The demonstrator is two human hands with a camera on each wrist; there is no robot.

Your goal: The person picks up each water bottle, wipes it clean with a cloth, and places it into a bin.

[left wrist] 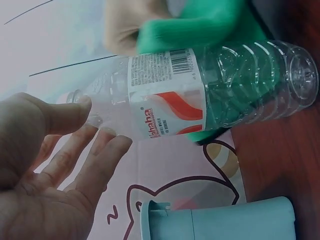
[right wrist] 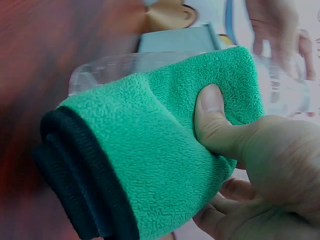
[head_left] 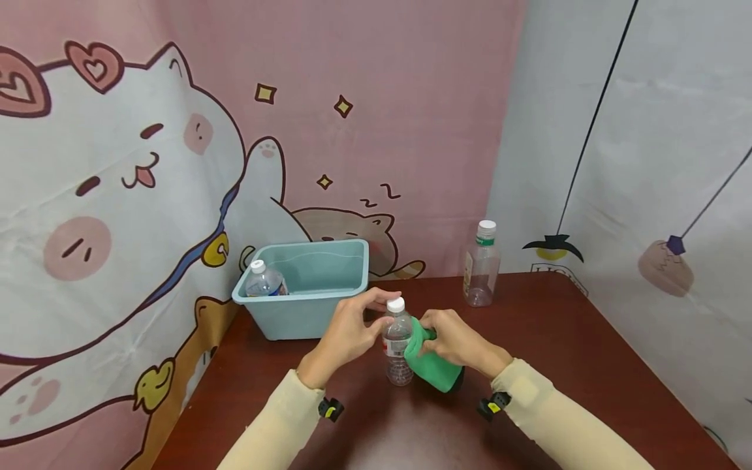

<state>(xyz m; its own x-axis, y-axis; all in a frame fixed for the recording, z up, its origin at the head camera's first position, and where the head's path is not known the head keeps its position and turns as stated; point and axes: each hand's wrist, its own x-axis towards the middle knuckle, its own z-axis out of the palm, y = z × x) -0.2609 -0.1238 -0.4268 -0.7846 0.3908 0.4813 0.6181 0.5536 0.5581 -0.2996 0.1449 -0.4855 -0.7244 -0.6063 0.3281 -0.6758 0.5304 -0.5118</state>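
Note:
A clear plastic water bottle (head_left: pixel 397 369) with a white cap stands upright near the middle of the table. My left hand (head_left: pixel 351 328) holds it by the neck, thumb on one side and fingertips on the other. Its red and white label (left wrist: pixel 167 95) faces the left wrist camera. In my right hand (head_left: pixel 454 336) is a folded green towel (right wrist: pixel 145 135) with a dark edge, pinched under the thumb. The towel lies against the bottle's right side and hides part of it in the right wrist view.
At the back left sits a light blue plastic basket (head_left: pixel 305 313), with another capped bottle (head_left: pixel 262 282) inside. A taller clear bottle (head_left: pixel 482 271) with a white cap stands at the back right of the brown table (head_left: pixel 558 352). A printed cloth backdrop (head_left: pixel 399 78) rises behind the table.

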